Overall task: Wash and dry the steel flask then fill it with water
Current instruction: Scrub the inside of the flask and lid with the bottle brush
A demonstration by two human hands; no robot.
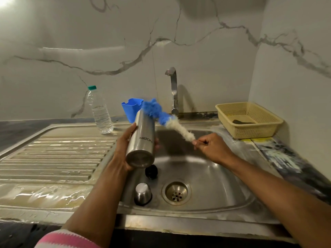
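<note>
Over the steel sink basin (206, 169), our left hand (123, 147) wraps the smooth brushed-steel flask (141, 140) mid-body; rigid, prob slippery wet. Right hand (209, 146) fingers pinch the blue-and-white fluffy bottle brush (168, 120) w/ its tip at the mouth.

Flask (141, 140) over sink (223, 176); bottle (100, 111) left, basket (250, 119) right.

"MILTON" — on the steel flask (141, 140)

Both forearms reach forward, bare. The left hand (123, 149) wraps its fingers and thumb around the flask (141, 140). The right hand (211, 147) pinches the brush (168, 120) end, fingers curled.
</note>
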